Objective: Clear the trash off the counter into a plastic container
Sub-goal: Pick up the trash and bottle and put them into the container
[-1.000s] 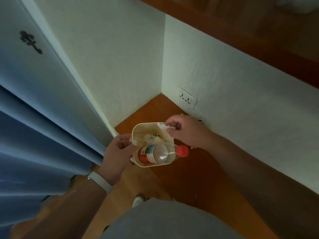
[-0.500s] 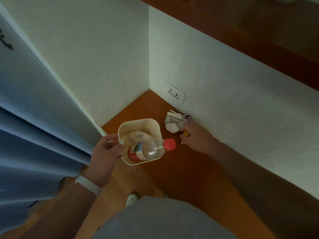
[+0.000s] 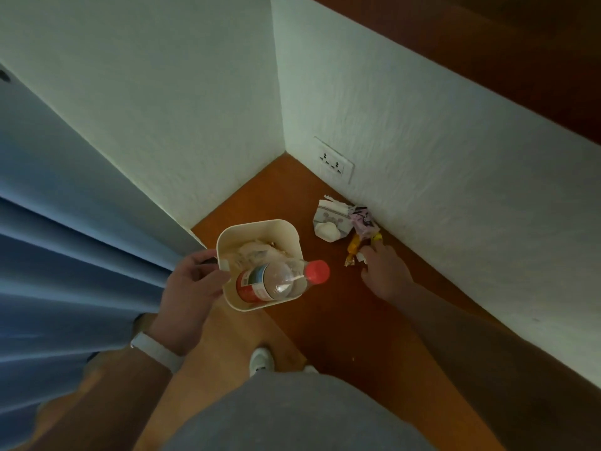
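While held, bottle (image 3: 276,281) inside container (image 3: 286,229).

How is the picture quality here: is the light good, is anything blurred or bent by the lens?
Head view: the light is dim and bluish, with no glare; wall edges and the curtain bow outward from the wide-angle lens; the right hand and the small wrappers on the counter look soft; the bottle in the plastic container, held by the left hand, is clearer.
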A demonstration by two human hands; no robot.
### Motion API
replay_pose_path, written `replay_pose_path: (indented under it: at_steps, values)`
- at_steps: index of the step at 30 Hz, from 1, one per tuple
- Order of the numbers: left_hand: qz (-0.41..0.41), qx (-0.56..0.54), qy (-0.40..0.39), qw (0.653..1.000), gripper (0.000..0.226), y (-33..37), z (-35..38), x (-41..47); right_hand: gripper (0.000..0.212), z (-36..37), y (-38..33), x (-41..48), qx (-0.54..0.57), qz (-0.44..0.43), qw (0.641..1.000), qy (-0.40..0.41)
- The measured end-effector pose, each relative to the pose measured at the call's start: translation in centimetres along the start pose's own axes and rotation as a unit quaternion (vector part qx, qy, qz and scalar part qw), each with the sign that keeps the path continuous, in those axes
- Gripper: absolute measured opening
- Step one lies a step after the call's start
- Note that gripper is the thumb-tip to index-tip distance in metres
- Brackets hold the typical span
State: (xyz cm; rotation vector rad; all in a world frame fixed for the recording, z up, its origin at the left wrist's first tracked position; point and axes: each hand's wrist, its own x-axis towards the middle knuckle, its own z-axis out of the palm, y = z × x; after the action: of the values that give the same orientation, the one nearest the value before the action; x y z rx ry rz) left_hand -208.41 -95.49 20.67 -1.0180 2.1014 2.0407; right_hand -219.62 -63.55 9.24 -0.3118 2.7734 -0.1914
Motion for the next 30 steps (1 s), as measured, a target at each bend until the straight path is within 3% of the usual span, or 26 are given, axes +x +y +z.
replay_pose_path:
  at_steps: [4, 11, 19, 24, 27, 30]
  values:
    - [0.002, -0.002, -0.006, 1.0, 0.03, 0.1, 0.6, -0.2, 0.038, 0.1, 0.1, 0.3, 0.008, 0.002, 1.0, -0.008]
    - [0.001, 0.006, -0.024, 1.0, 0.029, 0.2, 0.6, -0.2, 0.01, 0.1, -0.6, -1.5, 0.021, 0.012, 0.999, -0.028]
    - [0.01, 0.0, -0.054, 0.998, 0.034, 0.3, -0.3, 0.0, 0.012, -3.5, -3.3, -4.5, 0.114, 0.039, 0.991, 0.053]
    - [0.017, 0.01, -0.065, 0.998, 0.033, 0.5, -0.6, 0.0, 0.013, -8.5, -6.7, -5.1, 0.233, 0.046, 0.964, 0.123]
    - [0.012, 0.009, -0.074, 0.997, 0.032, 0.8, -0.7, 0.0, 0.013, -11.0, -8.6, -5.0, 0.311, 0.014, 0.943, 0.113]
    - [0.013, 0.005, -0.085, 0.996, 0.03, 1.1, -0.8, -0.1, 0.009, -12.1, -10.1, -4.7, 0.315, -0.07, 0.945, 0.048]
